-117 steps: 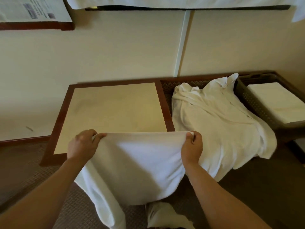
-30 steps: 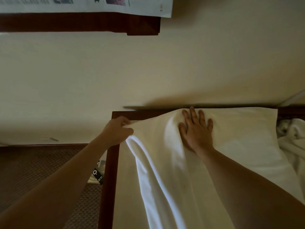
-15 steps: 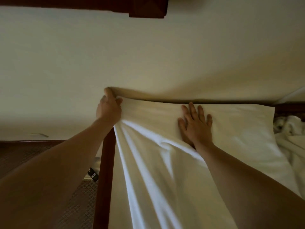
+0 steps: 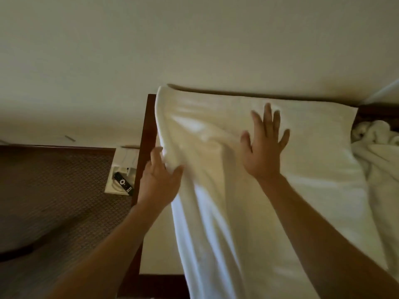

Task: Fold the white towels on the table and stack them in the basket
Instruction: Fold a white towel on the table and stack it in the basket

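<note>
Cream wall (image 4: 151,39) above brown patterned carpet (image 4: 54,190) (dimly lit).

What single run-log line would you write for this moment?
stage: spreading towel | towel: draped over table | right hand: flat on towel | left hand: touching towel's left edge, grip unclear

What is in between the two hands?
In the head view, a rumpled ridge of the white towel lies between the left hand and the right hand, nothing else.
</note>
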Tool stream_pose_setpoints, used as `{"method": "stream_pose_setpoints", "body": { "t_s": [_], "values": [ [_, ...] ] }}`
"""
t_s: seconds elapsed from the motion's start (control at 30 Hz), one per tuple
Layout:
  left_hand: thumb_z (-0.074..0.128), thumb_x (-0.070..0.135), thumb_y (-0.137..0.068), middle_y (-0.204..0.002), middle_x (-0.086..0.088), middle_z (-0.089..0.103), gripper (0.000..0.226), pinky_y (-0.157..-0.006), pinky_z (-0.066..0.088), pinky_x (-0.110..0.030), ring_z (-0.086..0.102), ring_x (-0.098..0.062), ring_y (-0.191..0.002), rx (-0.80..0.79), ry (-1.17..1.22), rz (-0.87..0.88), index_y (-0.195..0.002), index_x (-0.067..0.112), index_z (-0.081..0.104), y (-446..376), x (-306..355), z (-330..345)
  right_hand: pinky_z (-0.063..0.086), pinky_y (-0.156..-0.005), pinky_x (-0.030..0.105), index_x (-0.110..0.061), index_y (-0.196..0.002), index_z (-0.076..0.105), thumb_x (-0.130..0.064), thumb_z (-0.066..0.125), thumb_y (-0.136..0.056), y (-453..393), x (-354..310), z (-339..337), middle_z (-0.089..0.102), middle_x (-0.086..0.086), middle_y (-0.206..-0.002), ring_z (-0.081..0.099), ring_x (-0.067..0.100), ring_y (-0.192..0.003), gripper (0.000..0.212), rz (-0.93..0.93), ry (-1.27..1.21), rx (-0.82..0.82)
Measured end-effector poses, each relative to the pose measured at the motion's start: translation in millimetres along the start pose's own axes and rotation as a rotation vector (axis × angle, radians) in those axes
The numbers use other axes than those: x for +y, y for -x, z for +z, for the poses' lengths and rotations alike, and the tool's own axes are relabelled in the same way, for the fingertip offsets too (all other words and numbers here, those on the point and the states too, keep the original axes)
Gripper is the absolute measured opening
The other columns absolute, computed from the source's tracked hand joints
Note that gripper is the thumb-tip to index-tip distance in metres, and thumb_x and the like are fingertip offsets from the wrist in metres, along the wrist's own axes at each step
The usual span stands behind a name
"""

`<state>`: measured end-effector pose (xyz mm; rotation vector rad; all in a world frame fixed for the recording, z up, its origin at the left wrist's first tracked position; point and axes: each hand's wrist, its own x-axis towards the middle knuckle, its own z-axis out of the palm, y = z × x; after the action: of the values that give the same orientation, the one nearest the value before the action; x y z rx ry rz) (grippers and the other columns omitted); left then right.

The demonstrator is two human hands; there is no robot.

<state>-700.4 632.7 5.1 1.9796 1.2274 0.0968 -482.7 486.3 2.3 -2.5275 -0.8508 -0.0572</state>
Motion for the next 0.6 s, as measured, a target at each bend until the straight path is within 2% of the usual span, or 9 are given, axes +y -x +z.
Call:
{"method": "stream_pose_setpoints", "body": {
  "t_s": [0.07, 0.13, 0.23, 0.33, 0.43, 0.5, 0.57, 0.6],
  "values": [
    [0.068, 0.040, -0.092, -0.105, -0.007, 0.067, 0.060, -0.076, 0.049, -0.036, 0.064, -0.026, -0.096, -0.025, 0.020, -0.019, -0.138, 0.031, 0.031, 50.2, -9.7, 9.2, 0.008, -0.119, 0.065, -0.022, -0.149, 0.047, -0.032, 0.049, -0.096, 77.4, -1.7, -11.7, 0.018, 0.002, -0.171, 0.010, 0.027, -0.158, 0.054, -0.059, -0.041, -0.004],
    [0.067, 0.038, -0.093, -0.099, -0.004, 0.067, 0.056, -0.066, 0.049, -0.029, 0.065, -0.021, -0.089, -0.044, 0.041, -0.056, -0.137, 0.032, 0.033, 93.4, -18.6, 20.2, 0.011, -0.117, 0.068, -0.026, -0.147, 0.048, -0.035, 0.045, -0.095, 148.5, 10.7, -19.2, 0.017, 0.000, -0.171, 0.009, 0.026, -0.158, 0.053, -0.098, 0.027, -0.118],
    [0.067, 0.039, -0.093, -0.101, -0.002, 0.067, 0.054, -0.074, 0.060, -0.042, 0.066, -0.022, -0.090, -0.055, 0.101, -0.132, -0.136, 0.033, 0.034, 143.1, -26.3, 34.5, 0.008, -0.119, 0.070, -0.033, -0.154, 0.036, -0.045, 0.029, -0.099, 225.7, 39.0, -28.7, 0.005, -0.004, -0.172, -0.003, 0.026, -0.159, 0.057, 0.008, 0.138, -0.325],
    [0.065, 0.039, -0.095, -0.111, 0.004, 0.061, 0.048, -0.078, 0.055, -0.034, 0.062, -0.017, -0.097, -0.051, 0.154, -0.191, -0.136, 0.025, 0.043, 183.8, -24.8, 42.8, -0.001, -0.120, 0.067, -0.038, -0.161, 0.019, -0.058, 0.015, -0.099, 259.7, 53.5, -35.0, -0.003, -0.004, -0.172, -0.009, 0.029, -0.158, 0.065, 0.053, 0.231, -0.444],
    [0.064, 0.042, -0.096, -0.114, 0.005, 0.054, 0.036, -0.079, 0.051, -0.031, 0.056, -0.014, -0.099, -0.018, 0.116, -0.167, -0.123, 0.023, 0.050, 216.3, -22.3, 52.5, -0.006, -0.121, 0.065, -0.040, -0.163, 0.005, -0.061, 0.009, -0.100, 272.1, 56.6, -35.4, -0.007, -0.003, -0.172, -0.010, 0.029, -0.158, 0.066, 0.039, 0.256, -0.481],
    [0.059, 0.035, -0.101, -0.108, 0.005, 0.053, 0.016, -0.074, 0.047, -0.023, 0.055, -0.012, -0.091, 0.023, 0.061, -0.080, -0.106, 0.021, 0.054, 230.6, -22.4, 58.9, -0.006, -0.120, 0.064, -0.039, -0.163, 0.006, -0.059, 0.011, -0.101, 272.0, 56.0, -34.5, -0.005, -0.002, -0.172, -0.008, 0.030, -0.158, 0.065, 0.053, 0.259, -0.472],
    [0.054, 0.024, -0.105, -0.098, 0.006, 0.055, 0.014, -0.065, 0.039, -0.016, 0.055, -0.010, -0.082, 0.091, 0.025, -0.009, -0.093, 0.018, 0.057, 239.8, -25.0, 60.3, -0.009, -0.120, 0.063, -0.039, -0.163, 0.004, -0.059, 0.010, -0.101, 273.0, 54.3, -37.7, -0.008, -0.003, -0.172, -0.011, 0.029, -0.158, 0.065, 0.055, 0.251, -0.473],
    [0.053, 0.020, -0.105, -0.095, 0.005, 0.055, 0.015, -0.064, 0.038, -0.017, 0.053, -0.009, -0.081, 0.123, 0.028, -0.013, -0.092, 0.016, 0.058, 240.4, -25.3, 56.2, -0.011, -0.120, 0.062, -0.040, -0.163, 0.001, -0.060, 0.007, -0.100, 273.1, 53.2, -38.9, -0.011, -0.005, -0.171, -0.014, 0.028, -0.157, 0.066, 0.055, 0.248, -0.481]
  ]
}}
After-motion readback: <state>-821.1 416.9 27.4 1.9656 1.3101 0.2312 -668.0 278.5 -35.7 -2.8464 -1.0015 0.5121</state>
